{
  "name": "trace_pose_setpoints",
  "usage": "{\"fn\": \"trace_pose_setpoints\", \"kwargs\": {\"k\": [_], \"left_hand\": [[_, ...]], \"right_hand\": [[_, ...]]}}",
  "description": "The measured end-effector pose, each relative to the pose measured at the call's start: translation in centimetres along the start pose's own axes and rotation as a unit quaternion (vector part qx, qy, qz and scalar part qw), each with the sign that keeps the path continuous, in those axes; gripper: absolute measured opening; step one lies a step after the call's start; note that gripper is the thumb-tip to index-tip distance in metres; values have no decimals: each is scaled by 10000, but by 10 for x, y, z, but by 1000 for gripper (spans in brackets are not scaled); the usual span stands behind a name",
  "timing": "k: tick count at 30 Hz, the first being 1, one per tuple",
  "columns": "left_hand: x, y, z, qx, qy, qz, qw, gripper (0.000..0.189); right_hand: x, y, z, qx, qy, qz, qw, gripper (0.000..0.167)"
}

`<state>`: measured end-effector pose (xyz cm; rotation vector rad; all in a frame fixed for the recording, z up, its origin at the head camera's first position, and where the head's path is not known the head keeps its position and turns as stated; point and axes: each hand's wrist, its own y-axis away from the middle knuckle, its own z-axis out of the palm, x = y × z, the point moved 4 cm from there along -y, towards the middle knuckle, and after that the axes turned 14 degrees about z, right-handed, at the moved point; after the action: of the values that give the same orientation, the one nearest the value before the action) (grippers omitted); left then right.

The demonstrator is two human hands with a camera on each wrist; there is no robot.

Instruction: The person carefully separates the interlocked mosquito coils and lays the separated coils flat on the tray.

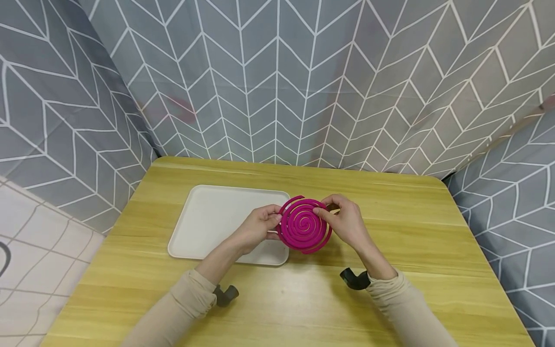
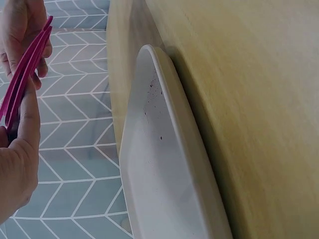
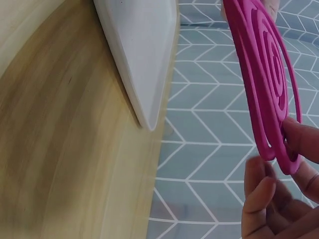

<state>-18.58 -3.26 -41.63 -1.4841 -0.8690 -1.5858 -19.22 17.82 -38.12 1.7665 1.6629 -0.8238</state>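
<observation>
A magenta mosquito coil point(image 1: 291, 227), looking like two spirals nested together, is held up over the table beside the tray's right end. My left hand point(image 1: 256, 227) pinches its left edge between thumb and fingers. On the opposite edge, my right hand point(image 1: 348, 221) grips the coil, thumb laid on the upper face. Seen edge-on in the right wrist view, the coil point(image 3: 259, 94) has its layers slightly parted near the right fingertips. The left wrist view also shows a narrow gap between its strips.
A white rectangular tray point(image 1: 212, 217) lies on the wooden table point(image 1: 286, 299), left of the coil, with small dark specks at one end. Black curved pieces point(image 1: 354, 279) sit at both wrists. A grey chevron-patterned curtain point(image 1: 277, 86) hangs behind the table and along its sides.
</observation>
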Motion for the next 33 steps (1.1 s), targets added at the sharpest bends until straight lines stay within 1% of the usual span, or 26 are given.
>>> {"fn": "trace_pose_setpoints", "kwargs": {"k": [6, 10, 12, 15, 18, 24, 29, 33], "left_hand": [[-1, 2, 0, 0, 109, -28, 9999, 29], [-2, 2, 0, 88, 229, -166, 9996, 31], [-2, 2, 0, 122, 236, -181, 9995, 31], [-2, 3, -1, 139, 207, -137, 9996, 31], [-3, 3, -2, 80, 136, -44, 9999, 31], [-5, 3, -3, -18, -24, 49, 10000, 31], [-4, 4, -5, -29, -61, 58, 10000, 31], [-2, 5, -6, 30, 16, -2, 10000, 32]], "right_hand": [[1, 0, 1, -72, -209, 87, 9997, 15], [0, 1, 1, -22, -282, 47, 9996, 16], [-1, 2, 1, -10, -285, -6, 9996, 17], [-2, 3, 1, -31, -296, -90, 9995, 18], [-2, 3, 2, -59, -301, -184, 9994, 18], [-1, 3, 3, -112, -328, -248, 9991, 17], [0, 2, 3, -217, -382, -287, 9986, 17], [0, 3, 1, -164, -464, -325, 9983, 17]]}}
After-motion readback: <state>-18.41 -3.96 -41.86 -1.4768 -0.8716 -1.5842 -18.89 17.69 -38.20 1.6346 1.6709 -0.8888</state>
